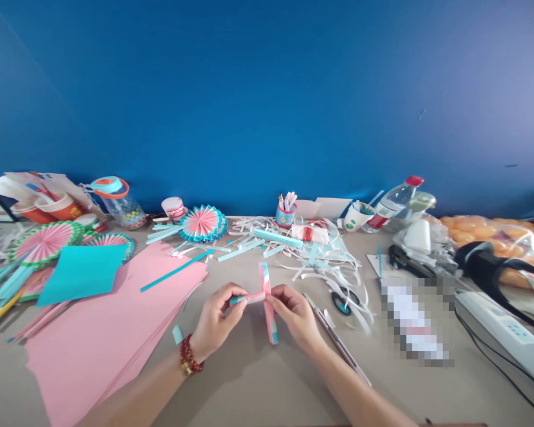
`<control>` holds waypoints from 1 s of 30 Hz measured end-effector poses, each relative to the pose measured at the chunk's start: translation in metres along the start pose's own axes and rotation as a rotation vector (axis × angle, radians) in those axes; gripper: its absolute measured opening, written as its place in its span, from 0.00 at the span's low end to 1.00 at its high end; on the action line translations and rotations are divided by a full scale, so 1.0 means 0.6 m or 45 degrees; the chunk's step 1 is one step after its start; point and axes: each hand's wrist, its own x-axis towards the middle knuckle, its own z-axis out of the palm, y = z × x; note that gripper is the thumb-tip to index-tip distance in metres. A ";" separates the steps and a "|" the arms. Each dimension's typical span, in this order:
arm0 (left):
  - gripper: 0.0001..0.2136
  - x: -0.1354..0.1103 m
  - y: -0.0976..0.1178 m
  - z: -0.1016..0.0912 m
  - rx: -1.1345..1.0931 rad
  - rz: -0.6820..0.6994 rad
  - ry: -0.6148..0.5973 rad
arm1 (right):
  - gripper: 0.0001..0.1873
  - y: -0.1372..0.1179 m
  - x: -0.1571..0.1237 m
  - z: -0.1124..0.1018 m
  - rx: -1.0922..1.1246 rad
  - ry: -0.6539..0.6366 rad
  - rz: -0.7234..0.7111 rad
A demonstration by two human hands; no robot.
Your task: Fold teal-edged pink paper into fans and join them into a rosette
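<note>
My left hand (214,320) and my right hand (295,314) meet over the middle of the table, both pinching folded pink paper strips with teal ends (267,302). One strip stands upright and tilted, the other lies crosswise between my fingertips. A red bead bracelet (189,356) is on my left wrist. A stack of pink paper sheets (102,332) lies just left of my left hand, with a teal sheet (82,273) on top of it.
Finished pink and teal paper fans (203,223) (44,242) lie at the back left. White and teal paper offcuts (320,255), scissors (342,299), a metal ruler (338,344), cups (286,214), a water bottle (394,204) and a white power strip (502,329) crowd the right.
</note>
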 end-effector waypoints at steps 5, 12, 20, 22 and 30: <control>0.06 -0.002 -0.001 0.000 -0.043 -0.046 -0.024 | 0.17 0.010 0.003 0.001 0.136 0.036 -0.032; 0.04 -0.004 0.010 0.002 -0.083 0.032 -0.035 | 0.17 0.002 -0.004 0.005 0.122 0.251 -0.020; 0.05 -0.003 0.014 0.001 -0.034 0.096 -0.014 | 0.15 0.005 -0.010 0.009 0.125 0.210 -0.041; 0.05 -0.004 0.015 0.001 0.004 0.166 0.001 | 0.13 0.008 -0.009 0.009 0.131 0.190 -0.059; 0.11 -0.006 0.004 -0.004 0.108 0.386 0.041 | 0.11 0.002 -0.008 -0.009 -0.100 -0.022 -0.748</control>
